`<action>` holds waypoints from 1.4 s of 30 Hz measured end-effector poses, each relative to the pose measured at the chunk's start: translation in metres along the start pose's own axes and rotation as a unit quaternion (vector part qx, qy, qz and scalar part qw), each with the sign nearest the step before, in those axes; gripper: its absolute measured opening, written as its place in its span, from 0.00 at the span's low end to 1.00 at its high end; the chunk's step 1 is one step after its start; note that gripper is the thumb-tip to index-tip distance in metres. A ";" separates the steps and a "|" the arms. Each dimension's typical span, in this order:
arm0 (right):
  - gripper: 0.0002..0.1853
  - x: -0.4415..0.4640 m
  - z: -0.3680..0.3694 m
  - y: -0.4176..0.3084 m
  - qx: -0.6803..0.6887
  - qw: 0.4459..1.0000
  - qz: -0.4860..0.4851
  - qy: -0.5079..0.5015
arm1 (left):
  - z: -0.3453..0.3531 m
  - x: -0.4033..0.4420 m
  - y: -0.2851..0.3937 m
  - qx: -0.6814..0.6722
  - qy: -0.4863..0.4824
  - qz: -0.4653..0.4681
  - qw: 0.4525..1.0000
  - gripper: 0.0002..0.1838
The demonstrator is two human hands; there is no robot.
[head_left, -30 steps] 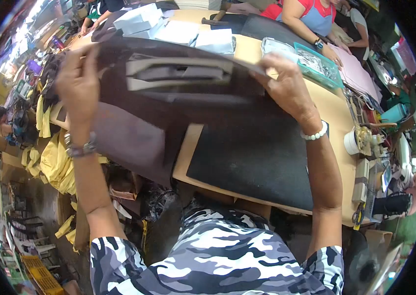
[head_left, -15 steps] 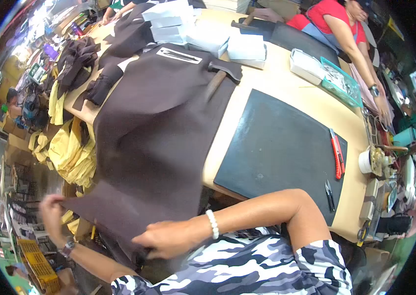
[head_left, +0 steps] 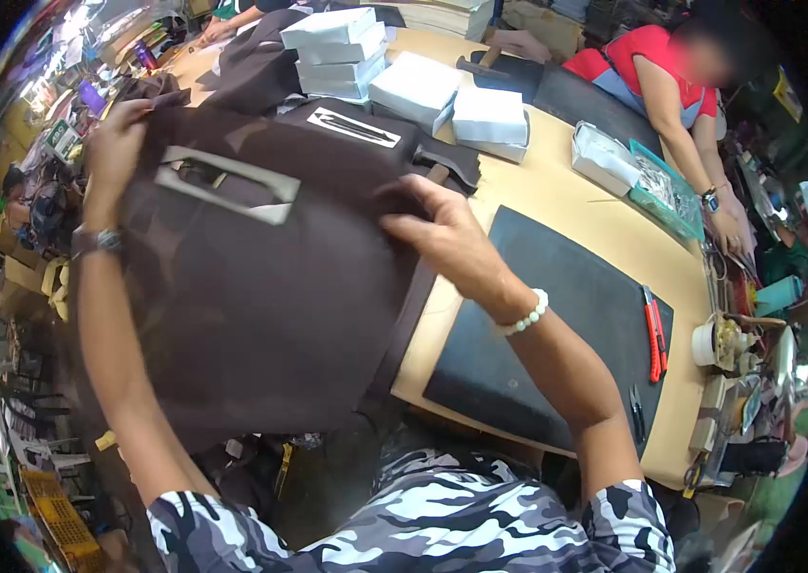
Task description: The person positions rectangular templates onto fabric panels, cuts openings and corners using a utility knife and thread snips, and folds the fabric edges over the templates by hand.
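Observation:
A dark brown leather-like sheet (head_left: pixel 270 306) hangs spread in front of me, with a white-framed slot (head_left: pixel 280 212) near its top edge. My left hand (head_left: pixel 117 143) is closed on the sheet's upper left corner. At its upper right edge, my right hand (head_left: pixel 457 239) has thumb and fingers closed on it, slightly blurred. Behind lies another brown piece with a similar white-framed slot (head_left: pixel 393 139). A hammer (head_left: pixel 452 170) rests beside my right hand, its handle mostly hidden.
To the right lies a black cutting mat (head_left: pixel 538 315) with a red utility knife (head_left: pixel 654 334) and thread snips (head_left: pixel 637 413). White boxes (head_left: pixel 414 86) stand at the back, near a teal tray (head_left: pixel 667 186) of small parts. A person in red (head_left: pixel 648 67) works at far right.
Both my hands have moved up and away from my body, raising the near end of the brown sheet. Its white-framed slot now shows. The person in red has leaned slightly.

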State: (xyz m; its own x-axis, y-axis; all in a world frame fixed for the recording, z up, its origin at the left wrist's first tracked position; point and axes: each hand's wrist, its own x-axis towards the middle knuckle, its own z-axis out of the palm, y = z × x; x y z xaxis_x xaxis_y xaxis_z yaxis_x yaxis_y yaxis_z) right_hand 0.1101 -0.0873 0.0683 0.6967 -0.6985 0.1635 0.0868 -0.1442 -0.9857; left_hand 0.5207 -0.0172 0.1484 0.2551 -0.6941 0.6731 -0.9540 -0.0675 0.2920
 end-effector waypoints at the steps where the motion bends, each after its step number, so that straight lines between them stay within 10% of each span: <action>1: 0.15 0.005 -0.013 0.024 0.045 0.998 0.032 0.038 | 0.032 0.004 -0.001 0.005 -0.020 -0.009 1.000 0.14; 13: 0.20 0.081 -0.087 0.116 -0.220 0.928 -0.021 0.299 | 0.244 0.067 0.007 0.046 -0.014 -0.092 0.995 0.13; 16: 0.23 0.102 -0.095 0.134 -0.287 0.890 0.002 0.354 | 0.268 0.062 0.021 0.130 0.162 -0.077 0.975 0.17; 22: 0.25 0.104 -0.099 0.163 -0.226 0.891 0.020 0.394 | 0.285 -0.019 0.071 0.036 -0.026 -0.142 0.989 0.40; 31: 0.27 0.109 -0.103 0.173 -0.163 0.901 0.048 0.399 | 0.309 -0.016 0.050 0.042 -0.119 -0.176 0.976 0.34; 35: 0.26 0.107 -0.100 0.162 -0.200 0.895 0.081 0.390 | 0.305 -0.006 0.084 0.128 -0.020 -0.070 0.989 0.37; 42: 0.29 0.105 -0.117 0.172 -0.130 0.923 0.079 0.355 | 0.317 -0.032 0.153 0.096 -0.177 -0.104 0.974 0.40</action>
State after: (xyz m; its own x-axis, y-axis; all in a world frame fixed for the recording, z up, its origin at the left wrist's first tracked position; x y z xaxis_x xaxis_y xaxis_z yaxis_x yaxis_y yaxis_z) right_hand 0.1150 -0.2673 -0.0791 0.0367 -0.9949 0.0942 -0.2131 -0.0999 -0.9719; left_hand 0.3164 -0.2331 -0.0438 0.4074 -0.8530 0.3261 -0.9083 -0.3417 0.2412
